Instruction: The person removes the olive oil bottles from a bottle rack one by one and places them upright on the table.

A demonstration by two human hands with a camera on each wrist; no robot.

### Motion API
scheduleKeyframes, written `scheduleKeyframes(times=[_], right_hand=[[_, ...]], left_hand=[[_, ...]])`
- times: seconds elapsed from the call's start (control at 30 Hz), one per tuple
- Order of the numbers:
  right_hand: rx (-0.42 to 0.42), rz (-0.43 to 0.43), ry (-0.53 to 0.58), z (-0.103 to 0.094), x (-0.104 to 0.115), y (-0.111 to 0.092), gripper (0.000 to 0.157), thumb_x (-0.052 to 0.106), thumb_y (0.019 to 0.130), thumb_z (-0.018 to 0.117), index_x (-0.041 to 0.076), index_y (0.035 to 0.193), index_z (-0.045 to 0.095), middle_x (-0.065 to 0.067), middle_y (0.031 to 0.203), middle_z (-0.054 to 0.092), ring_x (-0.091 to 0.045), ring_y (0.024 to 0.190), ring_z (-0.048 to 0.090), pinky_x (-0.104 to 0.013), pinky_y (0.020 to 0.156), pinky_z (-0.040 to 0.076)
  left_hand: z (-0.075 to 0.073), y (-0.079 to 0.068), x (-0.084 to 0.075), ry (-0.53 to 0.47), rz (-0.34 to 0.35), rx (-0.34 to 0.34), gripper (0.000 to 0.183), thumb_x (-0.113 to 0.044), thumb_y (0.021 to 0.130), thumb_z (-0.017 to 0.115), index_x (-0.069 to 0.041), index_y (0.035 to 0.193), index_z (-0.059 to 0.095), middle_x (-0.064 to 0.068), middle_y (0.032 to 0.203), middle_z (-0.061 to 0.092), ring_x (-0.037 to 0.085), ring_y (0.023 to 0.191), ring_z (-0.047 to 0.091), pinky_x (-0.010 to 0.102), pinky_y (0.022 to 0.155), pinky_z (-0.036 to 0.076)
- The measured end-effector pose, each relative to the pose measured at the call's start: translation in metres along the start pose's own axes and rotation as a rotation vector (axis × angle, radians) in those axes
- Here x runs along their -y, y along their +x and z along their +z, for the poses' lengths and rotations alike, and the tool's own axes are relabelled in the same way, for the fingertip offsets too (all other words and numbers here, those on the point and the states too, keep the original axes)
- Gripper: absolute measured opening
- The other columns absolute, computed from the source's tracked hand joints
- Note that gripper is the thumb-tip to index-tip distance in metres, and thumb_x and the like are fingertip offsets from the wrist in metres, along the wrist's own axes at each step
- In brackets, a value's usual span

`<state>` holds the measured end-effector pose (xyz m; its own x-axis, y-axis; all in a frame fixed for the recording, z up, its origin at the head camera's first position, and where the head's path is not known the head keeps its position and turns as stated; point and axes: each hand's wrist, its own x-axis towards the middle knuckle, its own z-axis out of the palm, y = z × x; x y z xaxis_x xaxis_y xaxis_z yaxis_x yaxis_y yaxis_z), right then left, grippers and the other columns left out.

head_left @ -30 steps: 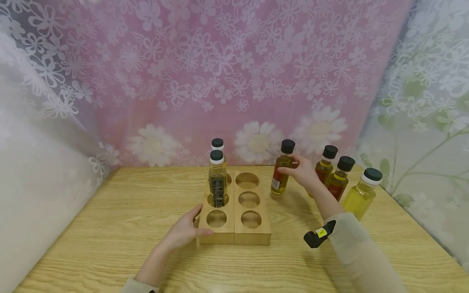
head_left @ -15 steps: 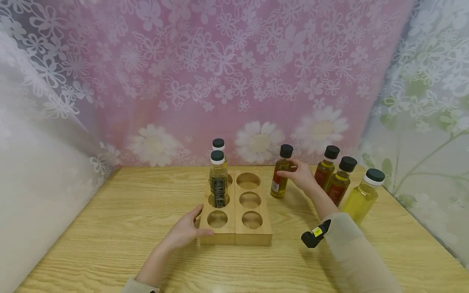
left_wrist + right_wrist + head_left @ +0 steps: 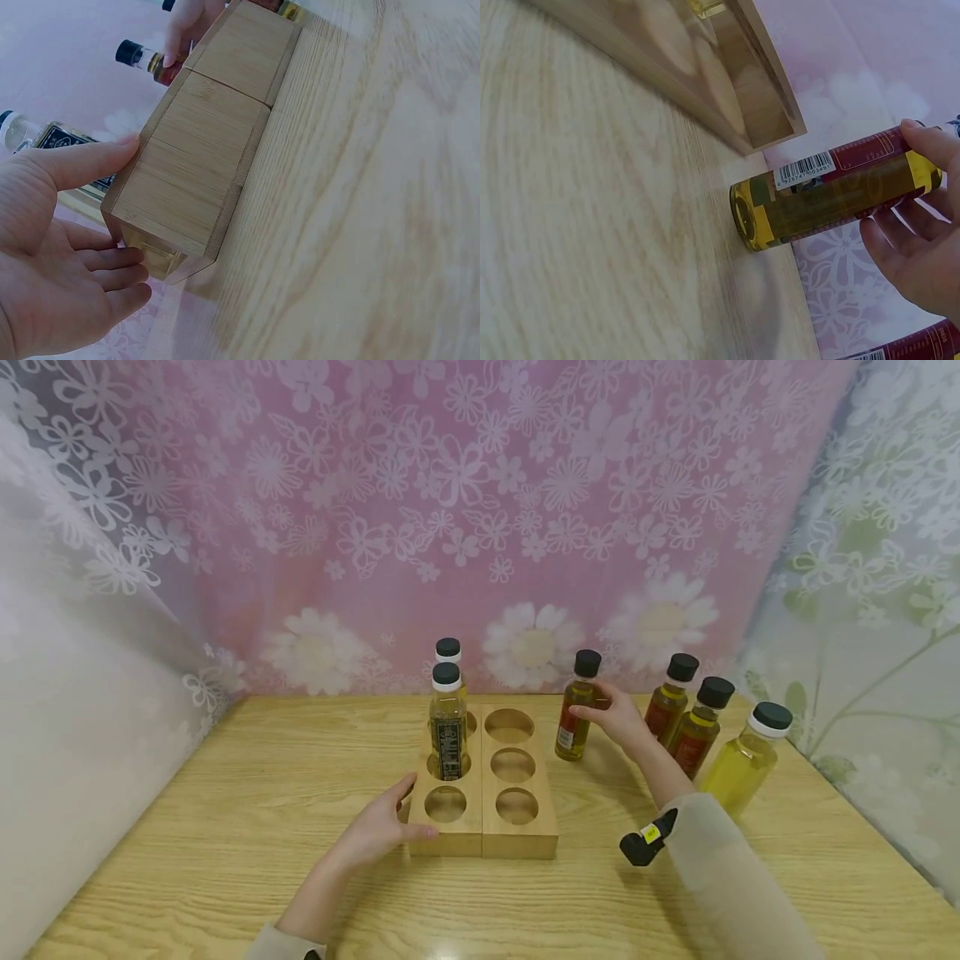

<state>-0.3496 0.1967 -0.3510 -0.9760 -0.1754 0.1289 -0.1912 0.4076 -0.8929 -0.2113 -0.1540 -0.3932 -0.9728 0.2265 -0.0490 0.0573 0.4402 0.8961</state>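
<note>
Head view: right hand (image 3: 618, 717) holds a red-labelled bottle (image 3: 572, 735), thumb and fingers round its upper half; bottle leans slightly, just right of the wooden rack (image 3: 519, 846), above or on the table (image 3: 225, 793), base contact uncertain. Left hand (image 3: 375, 827) relaxed and wide at the rack's near left corner, thumb against the edge. Two bottles stand in the left column: dark-labelled one (image 3: 449, 747) in the middle hole, another (image 3: 448, 647) behind, apparently in the far hole. Right column bare. Over to the right: a pair of matching bottles (image 3: 663, 710) (image 3: 696, 735) and a yellow-oil bottle (image 3: 738, 768)

Step, by my reading: loading the rack. Next move probably calls for straightening the held bottle, bringing it over a free hole, lowering it.

Labels: held one carries a barcode (image 3: 804, 170), digits small; brand unreadable. Dark label has pale lettering, not legible
</note>
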Motion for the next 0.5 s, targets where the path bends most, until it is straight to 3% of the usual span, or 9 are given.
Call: scheduleKeyframes(times=[0.2,0.5], right_hand=[[-0.052,0.009,0.011,-0.006,-0.002,-0.012,0.067,0.027,0.089,0.064,0.006,0.145,0.033,-0.022,0.136,0.041,-0.038,0.122,0.042,-0.052,0.099,0.036],[-0.087,-0.017,0.028,-0.012,0.008,-0.031,0.066,0.03,0.088,0.064,0.003,0.142,0.037,-0.021,0.132,0.046,-0.034,0.118,0.046,-0.047,0.098,0.038]], left_hand=[[0.0,0.0,-0.001,0.002,-0.001,0.003,0.097,-0.024,0.073,0.08,0.004,0.145,0.021,0.022,0.148,0.024,0.047,0.13,0.025,0.054,0.102,0.029],[0.0,-0.001,-0.004,-0.011,-0.003,0.002,0.096,-0.022,0.074,0.079,0.005,0.145,0.021,0.023,0.148,0.023,0.047,0.131,0.023,0.054,0.103,0.028]])
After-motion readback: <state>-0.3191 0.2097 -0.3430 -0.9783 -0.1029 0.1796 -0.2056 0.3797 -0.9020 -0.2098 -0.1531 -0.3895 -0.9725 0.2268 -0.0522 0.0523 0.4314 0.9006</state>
